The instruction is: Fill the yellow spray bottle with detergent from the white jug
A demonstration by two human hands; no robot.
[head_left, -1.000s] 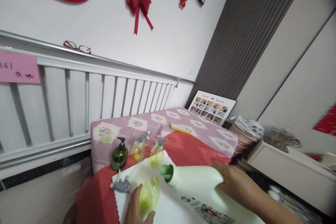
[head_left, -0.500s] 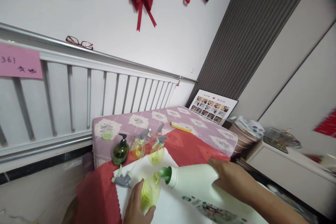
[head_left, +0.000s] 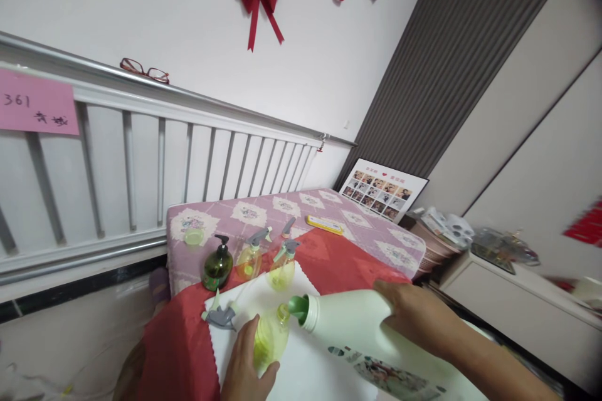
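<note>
near the bottom centre of the frame, the left hand is half curled around a clear yellow bottle, its fingers along the bottle's left side and the thumb at the lower right. the bottle has its top off, and its neck leans toward the upper right.

at the lower right, the right hand is closed on the upper side of a big pale green jug; some of its fingers are hidden. the jug lies tipped toward the left, and its green spout is right at the mouth of the bottle; whether the two touch, i cannot tell.

a grey spray head lies left of the bottle on a white sheet, which is spread over a red cloth. above it, left of centre, stand a dark green pump bottle and two yellow spray bottles, one beside the pump bottle and the other farther right.

on the purple patterned surface behind them lie a pale green dish at the left and a yellow-edged case nearer the middle. a photo board leans against the wall at the right of centre.
</note>
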